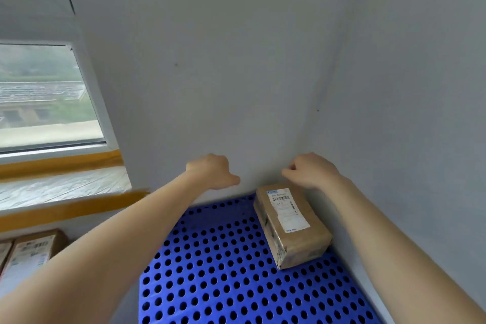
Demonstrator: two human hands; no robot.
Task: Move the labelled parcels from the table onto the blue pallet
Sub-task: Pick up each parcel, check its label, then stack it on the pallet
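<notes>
My left hand (210, 172) and right hand (310, 171) hang loosely curled, holding nothing. Just below my right hand, the taped brown cardboard parcel (292, 229) lies on the perforated blue plastic pallet (223, 271). It looks light and stiff; I'd grip its long sides.

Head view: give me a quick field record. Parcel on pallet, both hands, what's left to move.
parcel on pallet: one brown box, white label up, lying flat in the far right corner by the walls
pallet: blue, perforated, bare apart from that box
left hand: above the pallet near the wall, fingers loosely curled, holding nothing
right hand: just above the box's far end, fingers curled, no grip visible
remaining parcels: at least two labelled boxes at lower left, partly cut off
</notes>
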